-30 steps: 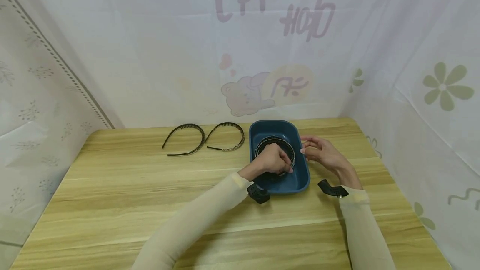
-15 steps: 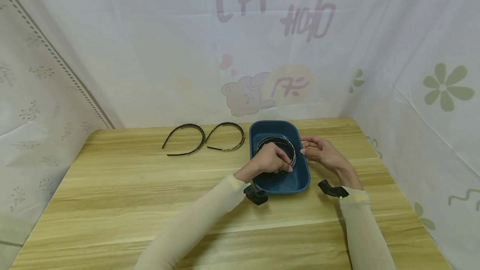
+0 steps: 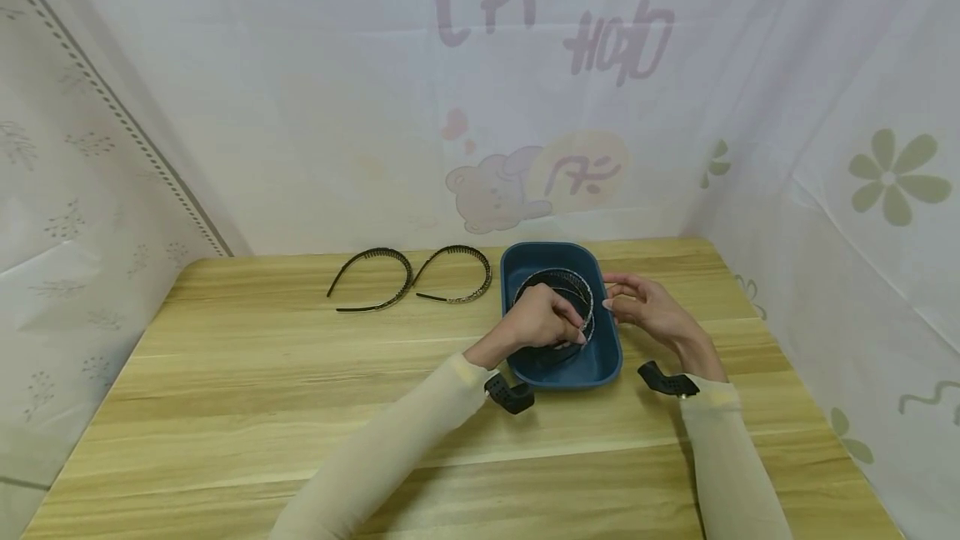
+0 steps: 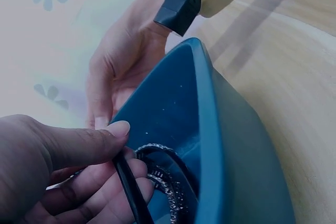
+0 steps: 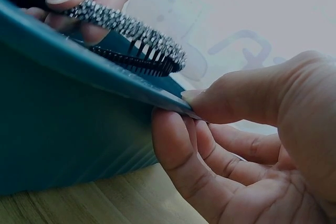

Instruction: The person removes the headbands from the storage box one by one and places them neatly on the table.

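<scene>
My left hand (image 3: 542, 317) reaches over a blue plastic bin (image 3: 606, 367) and pinches a black headband (image 5: 137, 31) between thumb and fingers. Silvery stones cover its outside and comb teeth line the inside, as the right wrist view shows. Beneath it, further sparkly headbands (image 4: 172, 195) lie in the bin; their number is hard to make out behind the hand. At the bin's right side my right hand (image 3: 651, 308) pinches the rim, thumb on the inner side and fingers outside.
Two more black toothed headbands (image 3: 409, 273) (image 3: 486, 275) lie side by side on the wooden table (image 3: 285, 407), left of the bin. A printed white curtain (image 3: 337, 107) hangs behind the table and along its sides.
The headband in my left hand has risen slightly off those beneath it in the bin. My right hand keeps its place at the rim.
</scene>
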The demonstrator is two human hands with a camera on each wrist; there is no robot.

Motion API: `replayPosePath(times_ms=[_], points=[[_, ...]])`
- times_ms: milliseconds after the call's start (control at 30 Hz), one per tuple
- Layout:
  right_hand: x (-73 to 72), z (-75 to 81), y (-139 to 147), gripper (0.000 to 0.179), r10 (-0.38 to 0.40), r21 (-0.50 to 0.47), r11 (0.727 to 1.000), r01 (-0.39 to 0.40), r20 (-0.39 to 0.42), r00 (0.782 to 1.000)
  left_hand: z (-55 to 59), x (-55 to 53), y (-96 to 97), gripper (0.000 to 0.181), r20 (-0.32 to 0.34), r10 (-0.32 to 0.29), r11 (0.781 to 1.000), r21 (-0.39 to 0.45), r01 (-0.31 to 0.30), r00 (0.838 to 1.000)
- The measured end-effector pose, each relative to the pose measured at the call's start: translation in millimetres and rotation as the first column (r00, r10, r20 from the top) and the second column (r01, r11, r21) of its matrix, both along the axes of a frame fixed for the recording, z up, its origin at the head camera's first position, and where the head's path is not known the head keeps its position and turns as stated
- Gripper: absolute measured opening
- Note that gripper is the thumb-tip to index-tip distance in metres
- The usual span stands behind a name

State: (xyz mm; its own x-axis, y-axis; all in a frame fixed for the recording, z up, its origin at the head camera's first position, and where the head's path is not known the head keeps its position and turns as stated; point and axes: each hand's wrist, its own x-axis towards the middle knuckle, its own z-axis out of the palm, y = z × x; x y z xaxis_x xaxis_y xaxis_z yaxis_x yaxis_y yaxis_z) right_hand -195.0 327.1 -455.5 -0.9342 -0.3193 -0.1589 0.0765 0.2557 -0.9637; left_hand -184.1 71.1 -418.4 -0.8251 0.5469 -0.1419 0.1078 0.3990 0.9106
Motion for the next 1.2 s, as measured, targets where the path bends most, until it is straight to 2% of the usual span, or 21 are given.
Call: replayPosePath(times_ms=[267, 467, 667, 833, 1067, 1200], points=[[0.1, -0.1, 0.1, 0.057, 0.003, -0.018, 1.000, -0.002, 0.004, 1.000, 6.0, 1.1, -1.3, 0.005, -0.057, -0.012, 1.000, 0.017, 0.013, 0.998], [0.2, 0.3, -0.2, 0.055, 0.004, -0.030, 1.000, -0.004, 0.007, 1.000, 16.6, 4.8, -5.5, 0.008, -0.096, -0.014, 1.000, 0.023, 0.016, 0.995], [0.4, 0.1, 0.1, 0.057, 0.013, -0.033, 0.999, -0.013, 0.006, 1.000, 24.3, 8.8, -12.7, 0.014, -0.116, -0.002, 0.998, 0.060, 0.009, 0.993], [0.6, -0.5, 1.4, 0.058, 0.013, -0.032, 0.999, -0.012, 0.005, 1.000, 28.6, 10.7, -17.5, 0.011, -0.151, 0.004, 0.996, 0.086, 0.009, 0.989], [0.0, -1.5, 1.5, 0.057, 0.007, -0.036, 0.999, -0.007, 0.004, 1.000, 34.7, 12.2, -24.3, 0.007, -0.158, 0.009, 0.993, 0.118, 0.010, 0.987], [-1.0, -2.0, 1.3, 0.057, 0.005, -0.037, 0.999, -0.004, 0.004, 1.000, 39.4, 12.4, -31.2, 0.011, -0.169, 0.011, 0.991, 0.134, 0.011, 0.986]])
